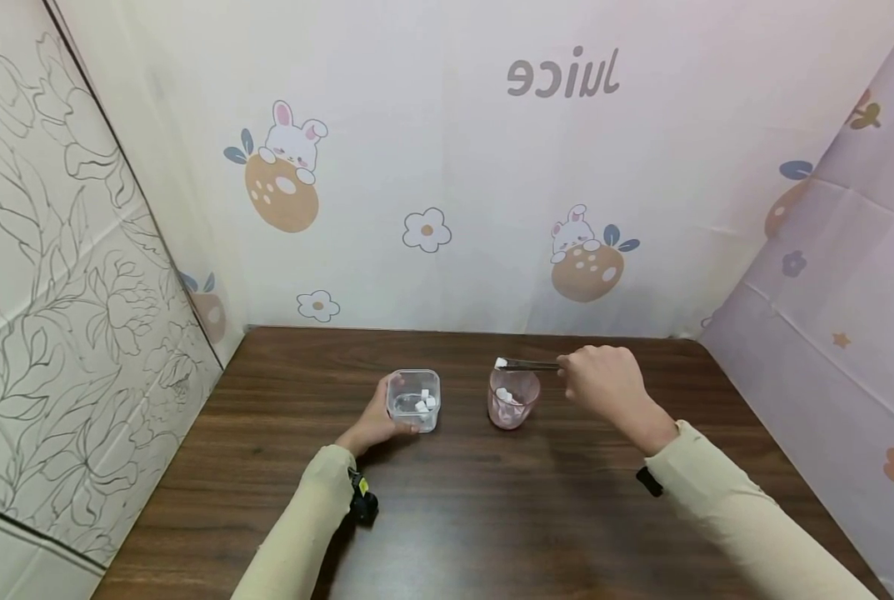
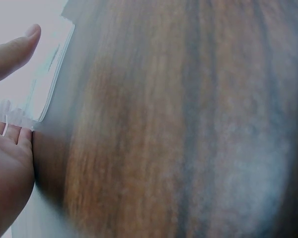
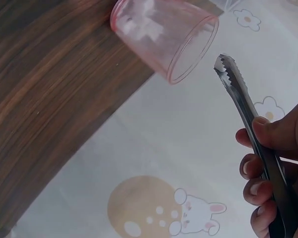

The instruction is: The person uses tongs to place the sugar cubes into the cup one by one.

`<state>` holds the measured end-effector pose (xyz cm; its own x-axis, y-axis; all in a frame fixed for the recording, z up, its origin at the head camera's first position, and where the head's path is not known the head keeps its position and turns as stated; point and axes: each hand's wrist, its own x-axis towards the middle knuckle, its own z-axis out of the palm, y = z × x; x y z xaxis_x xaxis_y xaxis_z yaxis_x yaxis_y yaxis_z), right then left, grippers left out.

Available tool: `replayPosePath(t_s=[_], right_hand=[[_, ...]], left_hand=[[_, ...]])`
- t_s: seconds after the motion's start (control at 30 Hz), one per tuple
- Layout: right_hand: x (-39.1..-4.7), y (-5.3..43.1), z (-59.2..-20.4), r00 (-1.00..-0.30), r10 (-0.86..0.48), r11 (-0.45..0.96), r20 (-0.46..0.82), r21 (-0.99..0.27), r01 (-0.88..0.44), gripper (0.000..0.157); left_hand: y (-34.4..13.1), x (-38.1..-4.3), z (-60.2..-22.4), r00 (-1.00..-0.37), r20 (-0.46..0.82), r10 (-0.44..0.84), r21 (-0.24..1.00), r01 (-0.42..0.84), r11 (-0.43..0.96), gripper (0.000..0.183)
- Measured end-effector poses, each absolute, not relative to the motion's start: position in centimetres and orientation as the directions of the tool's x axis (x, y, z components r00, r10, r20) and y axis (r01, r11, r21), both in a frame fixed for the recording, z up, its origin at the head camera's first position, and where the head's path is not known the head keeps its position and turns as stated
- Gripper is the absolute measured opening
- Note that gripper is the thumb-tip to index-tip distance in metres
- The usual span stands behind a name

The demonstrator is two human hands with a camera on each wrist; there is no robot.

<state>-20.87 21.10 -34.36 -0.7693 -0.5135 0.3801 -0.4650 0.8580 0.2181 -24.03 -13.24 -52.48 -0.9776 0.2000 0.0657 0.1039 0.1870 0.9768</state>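
Observation:
My left hand (image 1: 375,419) grips a clear square plastic container (image 1: 414,402) from its left side, thumb on one wall and fingers on another. A few small white cubes (image 1: 427,402) lie in the container's right part. In my right hand (image 1: 602,379) is a pair of metal tongs (image 3: 253,119), pinched between thumb and fingers. A white cube (image 1: 501,363) sits between the tong tips, above the far rim of a translucent pink cup (image 1: 514,410). More white cubes rest inside that cup. It stands upright on the table, right of the container.
The dark wooden table (image 1: 461,517) ends at a printed cloth backdrop (image 1: 432,142). Patterned panels rise along its left (image 1: 79,275) and right sides. A black device (image 1: 362,500) is strapped to the left wrist.

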Motion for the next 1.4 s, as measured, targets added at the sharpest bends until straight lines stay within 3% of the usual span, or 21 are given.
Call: replayPosePath(t_s=[0.3, 0.53, 0.73, 1.0, 1.4], right_hand=[[-20.4, 22.2, -35.0, -0.781, -0.524, 0.852, 0.339, 0.225, -0.473, 0.044], [-20.4, 22.2, -35.4, -0.771, -0.557, 0.829, 0.309, 0.262, -0.495, 0.05], [-20.6, 21.8, -35.3, -0.773, -0.574, 0.813, 0.269, 0.302, -0.498, 0.044], [-21.5, 20.1, -34.6, -0.736, -0.614, 0.776, 0.284, 0.388, -0.498, 0.043], [-22.1, 18.0, -34.8, -0.685, -0.662, 0.728, 0.306, 0.481, -0.488, 0.048]], left_hand=[[-13.2, -23.7, -51.8, -0.977, 0.063, 0.205, 0.981, 0.099, 0.17, 0.105], [-13.5, -23.6, -52.7, -0.962, 0.15, 0.226, 0.963, 0.195, 0.187, 0.101], [-13.3, -23.9, -52.6, -0.974, 0.081, 0.211, 0.972, 0.124, 0.2, 0.105], [-13.2, -24.0, -52.4, -0.982, 0.043, 0.184, 0.976, 0.081, 0.204, 0.105], [-13.3, -23.9, -52.5, -0.975, 0.091, 0.203, 0.977, 0.127, 0.171, 0.105]])
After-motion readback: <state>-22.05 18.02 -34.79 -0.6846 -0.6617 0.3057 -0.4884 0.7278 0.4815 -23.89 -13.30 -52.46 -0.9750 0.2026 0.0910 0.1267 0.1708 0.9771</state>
